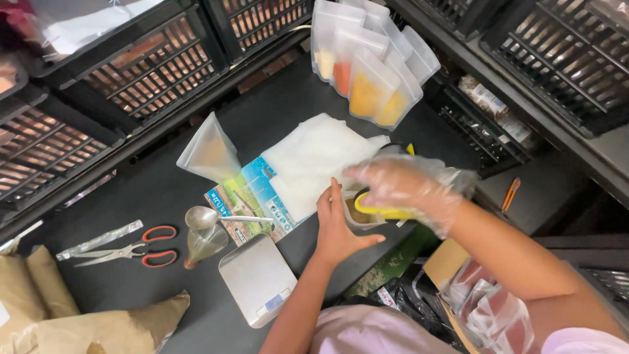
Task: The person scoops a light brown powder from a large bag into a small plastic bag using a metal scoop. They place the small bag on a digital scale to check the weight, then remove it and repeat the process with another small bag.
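My left hand [337, 226] is bare and grips the near side of a small clear pouch [357, 215] with brownish contents, near the table's front edge. My right hand [403, 187], in a loose clear plastic glove, is closed on a curved yellow tool [383, 212] held over the pouch's mouth. The glove hides most of the tool. Just behind both hands lies a pile of flat white translucent pouches [318, 157].
On the dark table [164, 196] are an upright empty pouch [209, 152], a printed sheet [252, 200], a metal spoon [204, 216], a funnel [203, 246], a small scale [259, 278], orange-handled scissors [134, 252] and brown paper bags [85, 328]. Filled pouches [367, 72] lean at the back, with black crates [151, 65] around.
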